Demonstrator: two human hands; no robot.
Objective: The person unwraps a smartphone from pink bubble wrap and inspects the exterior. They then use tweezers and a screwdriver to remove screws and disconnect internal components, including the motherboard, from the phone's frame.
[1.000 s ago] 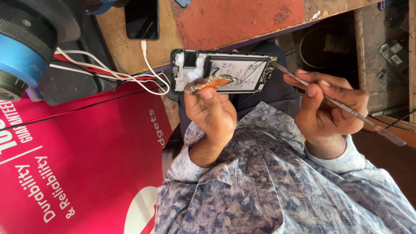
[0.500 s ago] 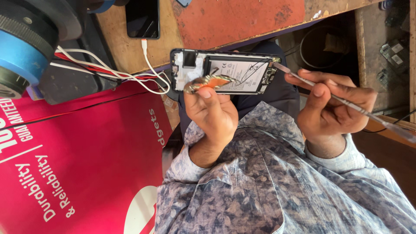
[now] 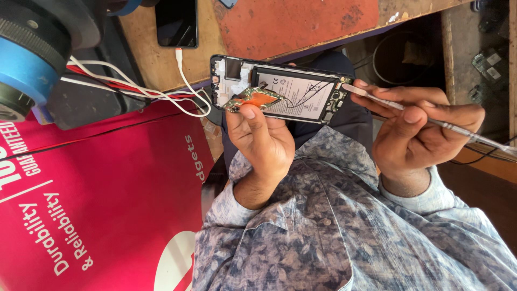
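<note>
Head view, left hand: I see my left hand [image 3: 264, 143] closed around the opened black smartphone with its back cover off [image 3: 280, 89], thumb pressed on a small green and orange circuit board [image 3: 253, 98] lying on the phone's inner face.
Head view, phone: it is held in the air above my lap, just off the near edge of the worn wooden bench [image 3: 301, 24], its white-labelled battery facing me.
Head view, right hand: my right hand [image 3: 420, 134] is curled shut around a thin silver metal prying tool [image 3: 431, 119]; the tool's tip touches the phone's right-hand corner.
Head view, bench: a second dark phone [image 3: 176, 22] lies flat near the bench's edge, a white cable [image 3: 186, 81] plugged into it.
Head view, left side: a blue and black round device [image 3: 32, 59] sits with red and white wires [image 3: 107, 81] running from it; a red printed box [image 3: 97, 205] lies below.
Head view, clothing: a grey-blue patterned shirt [image 3: 323, 242] fills the lower frame.
</note>
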